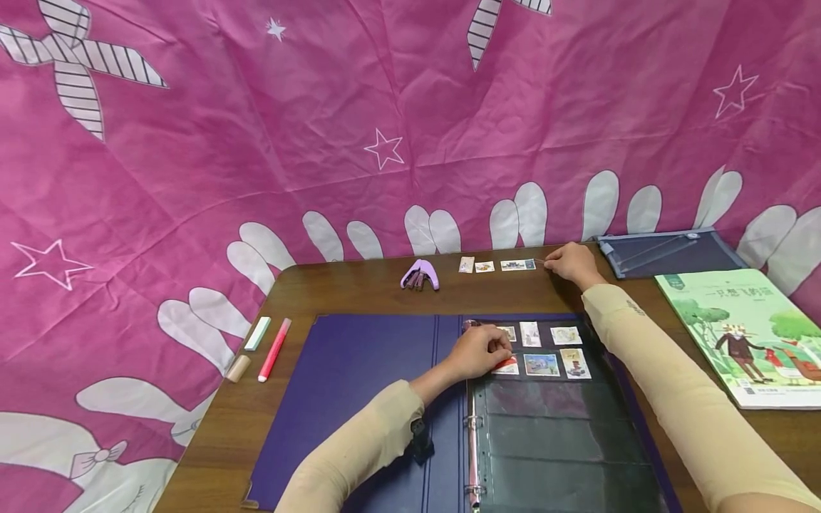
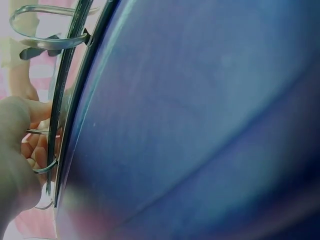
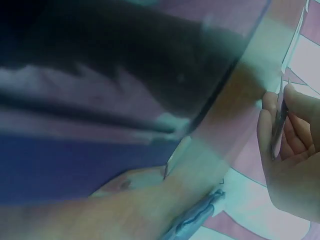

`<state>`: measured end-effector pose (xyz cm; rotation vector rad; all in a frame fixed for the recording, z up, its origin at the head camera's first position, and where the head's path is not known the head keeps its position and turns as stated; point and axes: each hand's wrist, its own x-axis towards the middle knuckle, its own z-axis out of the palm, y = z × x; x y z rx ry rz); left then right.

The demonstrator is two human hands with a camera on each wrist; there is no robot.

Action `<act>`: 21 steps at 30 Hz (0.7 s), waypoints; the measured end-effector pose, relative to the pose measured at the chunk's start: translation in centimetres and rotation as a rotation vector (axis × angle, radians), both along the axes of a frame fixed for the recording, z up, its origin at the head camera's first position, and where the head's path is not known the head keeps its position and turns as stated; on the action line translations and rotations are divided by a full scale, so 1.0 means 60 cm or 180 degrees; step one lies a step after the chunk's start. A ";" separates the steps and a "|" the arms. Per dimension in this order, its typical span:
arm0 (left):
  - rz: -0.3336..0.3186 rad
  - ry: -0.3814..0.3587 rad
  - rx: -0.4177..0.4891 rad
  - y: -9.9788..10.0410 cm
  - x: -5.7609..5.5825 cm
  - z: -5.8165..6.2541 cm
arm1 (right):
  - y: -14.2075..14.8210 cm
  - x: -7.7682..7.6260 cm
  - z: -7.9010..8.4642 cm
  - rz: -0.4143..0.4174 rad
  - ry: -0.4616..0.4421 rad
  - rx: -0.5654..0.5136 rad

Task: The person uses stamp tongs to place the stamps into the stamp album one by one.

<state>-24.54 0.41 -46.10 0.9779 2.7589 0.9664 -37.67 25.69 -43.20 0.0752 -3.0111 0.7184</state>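
Observation:
Pinched in my right hand (image 1: 571,263) are slim metal tweezers (image 3: 281,122), their tip at the right end of a wide stamp (image 1: 517,264) near the table's far edge. Two smaller stamps lie left of it, a pale one (image 1: 466,265) and one with an orange print (image 1: 484,266). My left hand (image 1: 476,351) rests with bent fingers on the black pocket page (image 1: 545,420) of an open blue ring binder (image 1: 365,399), partly covering a red-and-white stamp (image 1: 508,366). I cannot tell whether it pinches the page. Several stamps, including a blue one (image 1: 541,365), fill the upper two rows.
A purple hole punch-like tool (image 1: 420,275) stands behind the binder. Left of it lie a red marker (image 1: 274,350), a whitish-green block (image 1: 258,333) and a tan cylinder (image 1: 238,369). At right are a dark zip pouch (image 1: 673,253) and a green picture book (image 1: 737,335).

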 end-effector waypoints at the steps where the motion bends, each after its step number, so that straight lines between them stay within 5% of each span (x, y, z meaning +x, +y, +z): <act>1: 0.0035 0.0004 0.0020 0.000 -0.002 0.000 | -0.001 -0.002 0.001 -0.0014 -0.0009 0.0014; 7: 0.0201 0.0104 -0.0039 -0.001 -0.010 -0.001 | -0.009 -0.006 0.002 -0.0033 -0.0152 0.0066; 21: -0.0020 0.0199 0.0055 -0.003 -0.013 0.001 | -0.006 -0.010 0.007 -0.0099 -0.0159 0.0142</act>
